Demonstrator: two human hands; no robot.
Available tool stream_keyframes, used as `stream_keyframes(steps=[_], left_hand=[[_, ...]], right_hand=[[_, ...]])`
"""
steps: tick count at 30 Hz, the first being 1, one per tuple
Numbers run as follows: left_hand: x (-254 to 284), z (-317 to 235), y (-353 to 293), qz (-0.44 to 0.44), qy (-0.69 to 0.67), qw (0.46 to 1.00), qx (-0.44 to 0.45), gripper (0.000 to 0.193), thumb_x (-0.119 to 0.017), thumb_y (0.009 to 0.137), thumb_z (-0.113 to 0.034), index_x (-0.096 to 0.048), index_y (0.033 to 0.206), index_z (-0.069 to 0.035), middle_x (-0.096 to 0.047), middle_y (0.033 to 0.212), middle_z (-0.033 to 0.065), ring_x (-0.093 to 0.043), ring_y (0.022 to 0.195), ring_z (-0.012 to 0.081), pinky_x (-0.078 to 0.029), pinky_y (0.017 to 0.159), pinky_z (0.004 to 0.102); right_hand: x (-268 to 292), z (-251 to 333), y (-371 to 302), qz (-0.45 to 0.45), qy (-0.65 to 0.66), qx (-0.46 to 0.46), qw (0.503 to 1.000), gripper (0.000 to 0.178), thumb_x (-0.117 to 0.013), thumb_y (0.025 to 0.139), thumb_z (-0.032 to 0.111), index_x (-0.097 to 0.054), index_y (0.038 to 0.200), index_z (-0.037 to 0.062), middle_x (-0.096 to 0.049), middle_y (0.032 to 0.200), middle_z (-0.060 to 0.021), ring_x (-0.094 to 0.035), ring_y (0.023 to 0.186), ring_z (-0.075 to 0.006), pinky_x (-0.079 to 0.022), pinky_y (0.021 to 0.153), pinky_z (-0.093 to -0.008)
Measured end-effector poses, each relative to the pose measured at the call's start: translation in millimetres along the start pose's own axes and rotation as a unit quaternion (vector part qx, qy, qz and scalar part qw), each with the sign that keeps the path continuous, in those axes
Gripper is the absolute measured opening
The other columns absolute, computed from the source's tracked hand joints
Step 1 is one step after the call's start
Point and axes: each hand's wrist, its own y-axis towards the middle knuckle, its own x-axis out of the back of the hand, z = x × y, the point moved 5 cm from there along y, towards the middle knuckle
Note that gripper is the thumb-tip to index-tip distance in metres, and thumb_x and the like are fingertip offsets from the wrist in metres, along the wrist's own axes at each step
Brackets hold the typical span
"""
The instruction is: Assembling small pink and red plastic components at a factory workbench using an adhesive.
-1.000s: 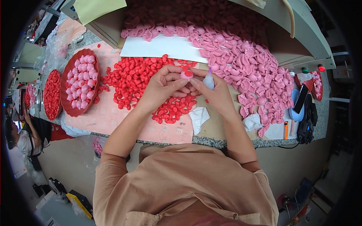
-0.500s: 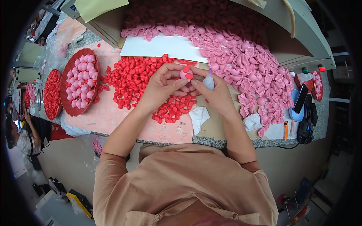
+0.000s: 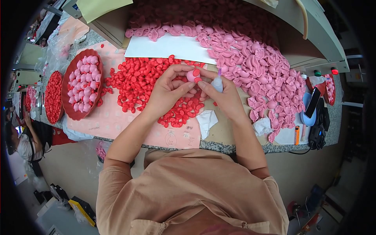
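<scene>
Between my hands is a small round pink plastic piece (image 3: 190, 76) with red oval parts against it. My left hand (image 3: 170, 90) pinches this pink piece between thumb and fingers. My right hand (image 3: 224, 98) has a small translucent squeeze bottle with a purple tip (image 3: 217, 84) tucked in its grip, tip pointing away from me. The right thumb and fingertips also press at the lower red part on the pink piece. Under and left of my hands spreads a heap of small red oval pieces (image 3: 135, 80).
Pink shell-like pieces (image 3: 270, 82) pile up at the right and under the machine housing. A red scalloped tray (image 3: 80, 115) of pink pieces stands left, beside another of red pieces (image 3: 53, 96). White tissue (image 3: 206, 124), a phone (image 3: 312, 102) and an orange lighter (image 3: 297, 135) lie around.
The pink piece has turned slightly in my fingers, so its red parts show at a different angle. Both hands stay in nearly the same place.
</scene>
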Motion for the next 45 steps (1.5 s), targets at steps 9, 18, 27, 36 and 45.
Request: stream_keyframes(steps=[9,18,27,36,45], left_hand=[[-0.8,-4.4,-0.4,-0.019,0.013,0.999,-0.036,0.045,-0.055,0.087,0.002,-0.043,0.130,-0.005,-0.047,0.121,0.0058,-0.055,0.101,0.0128,-0.052,0.084,0.0266],[-2.7,-0.7,2.7,0.000,-0.002,1.000,-0.031,0.040,-0.053,0.087,0.004,-0.046,0.126,-0.004,-0.053,0.117,0.0066,-0.053,0.108,0.0148,-0.045,0.093,0.0266],[-16.1,-8.7,-2.8,0.012,0.106,0.982,-0.159,0.037,-0.047,0.085,0.011,-0.047,0.120,-0.001,-0.045,0.123,0.0095,-0.046,0.115,0.0165,-0.044,0.093,0.0280],[-11.2,-6.4,0.5,0.030,0.013,0.995,-0.092,0.045,-0.051,0.083,0.009,-0.041,0.125,-0.001,-0.049,0.119,0.0087,-0.048,0.111,0.0162,-0.041,0.094,0.0305],[-9.9,7.1,-1.7,0.012,0.001,0.999,-0.046,0.042,-0.059,0.084,0.002,-0.043,0.123,-0.003,-0.054,0.113,0.0093,-0.053,0.106,0.0147,-0.045,0.089,0.0272]], right_hand=[[-1.0,-3.6,0.4,0.004,0.026,-0.008,1.000,0.042,-0.061,0.086,0.010,-0.051,0.127,0.0055,-0.060,0.089,-0.0024,-0.055,0.071,-0.0065,-0.051,0.065,-0.0236],[-0.2,0.4,-1.4,0.005,0.026,0.008,1.000,0.045,-0.062,0.085,0.008,-0.050,0.129,0.0081,-0.059,0.090,-0.0023,-0.055,0.071,-0.0067,-0.051,0.065,-0.0234],[-1.8,7.8,0.5,-0.053,-0.030,0.063,0.996,0.042,-0.067,0.080,0.004,-0.055,0.121,0.0041,-0.060,0.089,-0.0019,-0.055,0.073,-0.0059,-0.048,0.067,-0.0203],[1.8,8.0,0.3,-0.057,-0.116,0.196,0.972,0.034,-0.069,0.076,0.001,-0.058,0.108,0.0025,-0.057,0.101,-0.0029,-0.054,0.087,-0.0085,-0.046,0.074,-0.0217],[-3.4,11.7,0.0,-0.058,-0.220,0.282,0.932,0.032,-0.071,0.074,0.000,-0.062,0.104,0.0040,-0.056,0.105,-0.0050,-0.054,0.096,-0.0136,-0.044,0.085,-0.0273]])
